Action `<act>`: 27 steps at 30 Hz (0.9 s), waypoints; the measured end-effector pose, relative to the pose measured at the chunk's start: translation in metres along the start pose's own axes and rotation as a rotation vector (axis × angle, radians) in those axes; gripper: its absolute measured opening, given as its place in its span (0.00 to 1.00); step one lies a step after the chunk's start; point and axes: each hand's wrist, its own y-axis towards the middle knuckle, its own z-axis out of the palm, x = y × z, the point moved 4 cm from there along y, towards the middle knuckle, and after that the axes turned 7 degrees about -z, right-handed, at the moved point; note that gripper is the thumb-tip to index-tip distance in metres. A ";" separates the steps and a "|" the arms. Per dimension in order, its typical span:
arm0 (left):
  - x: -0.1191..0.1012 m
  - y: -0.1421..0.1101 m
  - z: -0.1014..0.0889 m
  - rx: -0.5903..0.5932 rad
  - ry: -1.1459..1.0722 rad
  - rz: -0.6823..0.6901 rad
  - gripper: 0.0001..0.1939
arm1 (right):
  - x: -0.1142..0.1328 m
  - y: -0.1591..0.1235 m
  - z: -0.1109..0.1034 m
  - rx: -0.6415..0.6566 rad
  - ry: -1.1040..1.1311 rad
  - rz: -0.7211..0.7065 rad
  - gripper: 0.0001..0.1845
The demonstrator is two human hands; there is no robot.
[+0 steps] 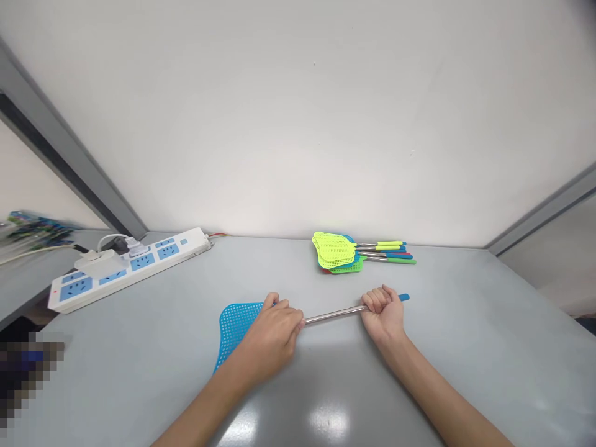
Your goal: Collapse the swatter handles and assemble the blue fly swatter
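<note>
A blue fly swatter [235,323] lies across the grey table [465,347], its mesh head to the left and its metal rod running right to a blue handle. My left hand [274,335] is closed over the rod where it meets the mesh head. My right hand [384,308] is a fist wrapped round the handle, whose blue tip sticks out on the right. Between the two hands the bare metal rod [333,315] shows.
A stack of several fly swatters [342,252], yellow-green on top, lies at the back by the white wall. A white and blue power strip [128,267] with plugs in it sits at the back left. Grey partition frames rise on both sides.
</note>
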 end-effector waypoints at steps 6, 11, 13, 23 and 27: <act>0.004 0.001 -0.005 0.001 0.035 -0.005 0.14 | -0.009 -0.008 -0.001 0.017 -0.073 -0.043 0.19; 0.002 0.002 -0.008 0.021 0.038 -0.003 0.14 | -0.011 -0.013 0.003 0.025 -0.089 -0.048 0.19; -0.001 0.002 -0.008 0.027 0.015 -0.007 0.14 | -0.005 -0.014 0.010 0.028 -0.066 -0.033 0.19; -0.012 0.000 -0.012 0.032 -0.095 -0.083 0.17 | 0.021 -0.007 0.029 0.248 -0.112 0.086 0.13; -0.006 0.001 -0.006 0.035 -0.097 -0.133 0.18 | 0.022 -0.001 0.020 0.204 -0.090 0.126 0.15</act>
